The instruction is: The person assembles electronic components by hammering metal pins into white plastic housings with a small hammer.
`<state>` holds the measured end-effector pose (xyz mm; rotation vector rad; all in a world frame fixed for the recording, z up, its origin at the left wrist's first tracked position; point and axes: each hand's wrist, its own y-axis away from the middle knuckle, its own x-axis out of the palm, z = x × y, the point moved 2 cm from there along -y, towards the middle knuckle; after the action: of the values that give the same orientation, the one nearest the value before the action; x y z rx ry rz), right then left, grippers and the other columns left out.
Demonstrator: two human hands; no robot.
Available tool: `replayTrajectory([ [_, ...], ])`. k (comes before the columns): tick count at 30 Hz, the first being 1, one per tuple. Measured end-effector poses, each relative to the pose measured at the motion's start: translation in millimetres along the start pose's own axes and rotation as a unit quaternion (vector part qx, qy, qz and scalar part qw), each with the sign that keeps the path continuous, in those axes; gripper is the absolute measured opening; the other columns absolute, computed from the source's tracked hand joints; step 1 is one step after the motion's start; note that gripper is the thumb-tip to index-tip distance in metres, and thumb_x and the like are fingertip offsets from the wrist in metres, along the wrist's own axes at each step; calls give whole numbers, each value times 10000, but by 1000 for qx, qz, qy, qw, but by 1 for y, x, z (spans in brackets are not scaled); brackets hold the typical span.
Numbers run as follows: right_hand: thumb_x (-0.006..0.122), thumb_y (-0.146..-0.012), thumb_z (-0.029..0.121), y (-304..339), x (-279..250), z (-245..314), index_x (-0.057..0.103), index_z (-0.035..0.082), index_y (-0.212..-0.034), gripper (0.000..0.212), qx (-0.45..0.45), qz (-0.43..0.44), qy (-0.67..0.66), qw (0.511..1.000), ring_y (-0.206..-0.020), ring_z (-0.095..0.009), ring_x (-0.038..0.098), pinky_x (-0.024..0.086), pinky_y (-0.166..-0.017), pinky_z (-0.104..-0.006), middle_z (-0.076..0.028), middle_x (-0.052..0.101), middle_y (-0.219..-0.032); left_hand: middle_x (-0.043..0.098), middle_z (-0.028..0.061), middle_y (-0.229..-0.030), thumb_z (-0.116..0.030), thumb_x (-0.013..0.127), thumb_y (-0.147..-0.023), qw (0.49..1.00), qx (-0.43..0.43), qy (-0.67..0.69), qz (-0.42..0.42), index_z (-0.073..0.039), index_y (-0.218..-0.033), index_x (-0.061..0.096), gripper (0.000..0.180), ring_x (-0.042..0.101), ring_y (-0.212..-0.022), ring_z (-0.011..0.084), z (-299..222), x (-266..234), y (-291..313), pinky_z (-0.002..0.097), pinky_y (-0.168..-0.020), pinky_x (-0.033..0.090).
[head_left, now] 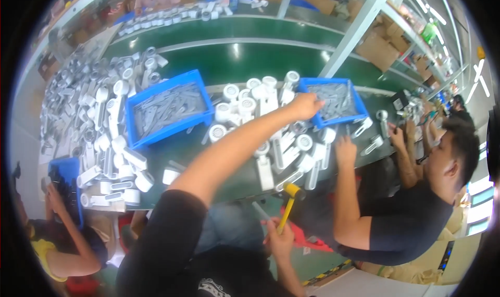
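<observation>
My left arm stretches across the bench, and my left hand is over the near-left rim of a blue bin of flat grey plastic strips. Its fingers look curled together, and whatever they hold, if anything, is hidden. Low in front of me, my right hand is closed around the yellow handle of a small mallet, head upward. A pale, see-through strip sticks up beside that hand, seemingly held too. White handheld fan bodies with round grilles lie heaped under and around my left forearm.
Another blue bin of grey strips stands left of centre. A big pile of white and grey fan parts covers the left bench. A co-worker in black sits close on my right, another person at far left. A metal post rises behind the right bin.
</observation>
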<state>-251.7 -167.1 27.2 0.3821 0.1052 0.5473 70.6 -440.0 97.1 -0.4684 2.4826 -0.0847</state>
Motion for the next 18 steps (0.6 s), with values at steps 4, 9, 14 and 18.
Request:
replayTrajectory([
  [4,671,-1050,170,6,-10,10,660,-17,-1157,216,-8,-19,7,1000,-501,-78,596,449,-438,-229,-133,802,-1027,694,288,-1267,-522,660,-991,994,-25,-83,-70,23,-1377,615,669,662,-1194,459,-1,-19,-32,507,-1031,530],
  [9,651,-1064,163,-11,-10,-8,638,-27,-1150,208,-13,-2,-44,999,-470,-77,573,439,-421,-225,-134,798,-1034,785,123,-1041,-285,708,-1007,998,69,-5,-16,-28,-1168,756,307,745,-930,188,-20,-114,105,336,-837,575],
  [14,678,-1054,172,-26,8,-12,655,-22,-1141,214,30,101,-10,994,-480,-70,569,428,-430,-216,-124,798,-1024,753,115,-1027,-117,820,-852,970,-83,-228,5,-55,-1081,784,240,716,-964,280,59,-190,281,388,-873,570],
  [18,654,-1057,163,-33,28,-11,636,-19,-1170,215,30,160,14,987,-475,-81,580,443,-427,-225,-122,792,-1021,644,136,-1308,-155,861,-818,934,-153,-320,53,-73,-1215,731,426,590,-1257,343,127,-193,344,413,-1067,502],
])
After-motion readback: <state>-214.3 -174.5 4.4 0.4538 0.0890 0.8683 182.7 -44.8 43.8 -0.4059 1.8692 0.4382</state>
